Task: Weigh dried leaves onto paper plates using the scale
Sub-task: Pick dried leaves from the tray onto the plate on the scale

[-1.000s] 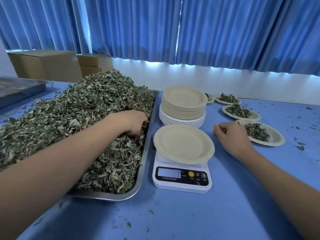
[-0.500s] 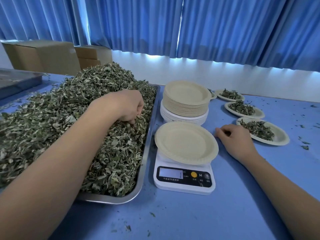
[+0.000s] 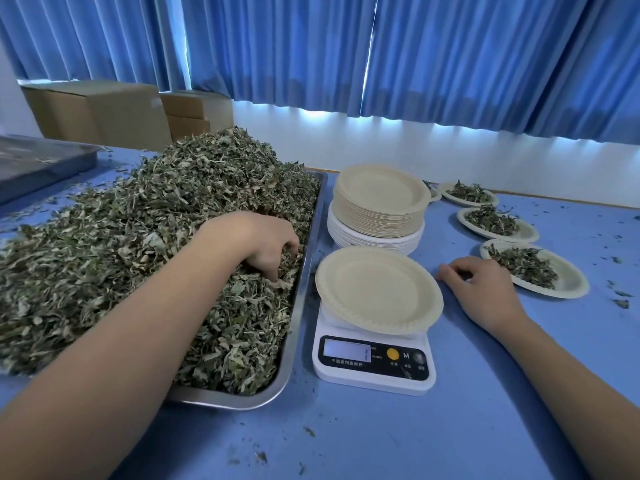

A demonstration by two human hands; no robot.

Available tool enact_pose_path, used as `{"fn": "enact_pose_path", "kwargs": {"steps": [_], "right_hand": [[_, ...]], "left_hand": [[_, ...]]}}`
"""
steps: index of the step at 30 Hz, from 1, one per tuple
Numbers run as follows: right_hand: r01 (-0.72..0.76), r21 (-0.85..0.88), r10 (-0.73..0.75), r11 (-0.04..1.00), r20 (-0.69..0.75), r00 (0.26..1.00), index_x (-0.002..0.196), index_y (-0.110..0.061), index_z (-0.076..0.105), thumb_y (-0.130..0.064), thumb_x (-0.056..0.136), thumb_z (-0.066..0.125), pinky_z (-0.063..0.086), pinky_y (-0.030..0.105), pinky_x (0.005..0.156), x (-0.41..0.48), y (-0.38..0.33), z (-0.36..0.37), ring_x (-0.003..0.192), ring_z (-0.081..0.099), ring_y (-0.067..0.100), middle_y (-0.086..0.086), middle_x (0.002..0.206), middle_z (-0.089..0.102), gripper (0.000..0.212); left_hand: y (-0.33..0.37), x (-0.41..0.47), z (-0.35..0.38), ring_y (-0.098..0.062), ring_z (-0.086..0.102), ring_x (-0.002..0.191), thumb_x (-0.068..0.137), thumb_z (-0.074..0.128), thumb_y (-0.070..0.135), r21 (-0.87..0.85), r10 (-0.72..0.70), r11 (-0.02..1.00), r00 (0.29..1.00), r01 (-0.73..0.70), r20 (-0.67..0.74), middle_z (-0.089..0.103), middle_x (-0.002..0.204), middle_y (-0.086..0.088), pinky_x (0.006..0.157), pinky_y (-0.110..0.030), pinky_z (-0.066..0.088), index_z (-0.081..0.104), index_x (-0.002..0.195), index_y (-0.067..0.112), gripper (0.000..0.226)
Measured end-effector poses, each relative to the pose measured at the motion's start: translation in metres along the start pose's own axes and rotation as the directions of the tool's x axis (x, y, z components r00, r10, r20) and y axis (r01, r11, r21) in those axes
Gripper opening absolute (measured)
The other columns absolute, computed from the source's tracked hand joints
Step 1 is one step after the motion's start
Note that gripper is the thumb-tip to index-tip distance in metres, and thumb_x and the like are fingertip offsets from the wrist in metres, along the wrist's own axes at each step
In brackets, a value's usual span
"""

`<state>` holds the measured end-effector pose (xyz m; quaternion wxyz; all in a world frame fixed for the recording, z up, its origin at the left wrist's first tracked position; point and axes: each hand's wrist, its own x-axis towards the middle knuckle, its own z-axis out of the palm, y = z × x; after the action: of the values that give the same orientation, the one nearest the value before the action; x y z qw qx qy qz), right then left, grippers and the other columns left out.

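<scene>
A: Dropped lower than half a second ago and dug into the dried leaves with the left hand. All fingers curled downward, tips buried, closed round a clump.

B: Whereabouts in the heap?

A: Close to the right rim of the metal tray, about level with the empty paper plate. Leaves packed round the knuckles and piled higher toward the far left.

B: Long axis of the tray?

A: Near to far, away from the body, with its right rim just beside the scale.

B: Wrist and forearm?

A: Wrist bent down, back of the hand up. Bare forearm slanting in from the lower left across the heap.

B: And the right hand?

A: Hardly shifted. Palm down on the blue table, fingers loosely bent with tips resting on the surface, holding nothing. Just beside the right rim of the plate on the scale, apart from it. Close by on the other side, a filled plate; cannot tell whether touching.

B: Plate and scale?

A: Plate seated on the platform and overhanging it on every side. Display turned toward the body. Behind, a stack of plates.
</scene>
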<state>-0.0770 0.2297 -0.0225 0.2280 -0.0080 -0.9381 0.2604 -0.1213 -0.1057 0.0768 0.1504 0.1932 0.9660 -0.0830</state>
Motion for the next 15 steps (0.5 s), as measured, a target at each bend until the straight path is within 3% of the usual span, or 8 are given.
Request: {"fn": "enact_pose_path", "kwargs": {"steps": [4, 7, 15], "right_hand": [[-0.010, 0.007, 0.010, 1.000, 0.006, 1.000, 0.075, -0.011, 0.074, -0.024, 0.100, 0.061, 0.052, 0.041, 0.076, 0.000, 0.000, 0.000, 0.074, 0.064, 0.024, 0.008, 0.074, 0.072, 0.031], [-0.022, 0.009, 0.022, 1.000, 0.014, 1.000, 0.077, -0.013, 0.075, -0.024, 0.100, 0.062, 0.053, 0.043, 0.079, -0.002, 0.001, -0.002, 0.076, 0.065, 0.023, 0.006, 0.075, 0.072, 0.029], [-0.044, 0.021, 0.044, 0.999, 0.032, 0.999, 0.079, -0.012, 0.076, -0.024, 0.100, 0.062, 0.052, 0.043, 0.078, -0.005, -0.003, -0.004, 0.077, 0.064, 0.024, 0.007, 0.079, 0.072, 0.027]], "left_hand": [[-0.005, -0.001, -0.004, -0.027, 0.056, 0.114, 0.076, 0.086, 0.018, -0.075, -0.024, 0.997, 0.997, 0.019, -0.071, 0.057, 0.137, -0.007, 0.096, -0.035, 0.047, 0.068, 0.118, 0.020, 0.046], [-0.009, -0.002, -0.009, -0.030, 0.056, 0.122, 0.075, 0.086, 0.012, -0.156, -0.062, 0.987, 0.976, 0.029, -0.210, 0.056, 0.142, -0.006, 0.101, -0.039, 0.047, 0.072, 0.102, 0.021, 0.032], [-0.007, -0.008, -0.015, -0.026, 0.064, 0.109, 0.081, 0.080, 0.003, -0.197, -0.111, 0.980, 0.918, 0.037, -0.381, 0.060, 0.138, -0.003, 0.092, -0.041, 0.054, 0.073, 0.085, 0.028, 0.027]]}}
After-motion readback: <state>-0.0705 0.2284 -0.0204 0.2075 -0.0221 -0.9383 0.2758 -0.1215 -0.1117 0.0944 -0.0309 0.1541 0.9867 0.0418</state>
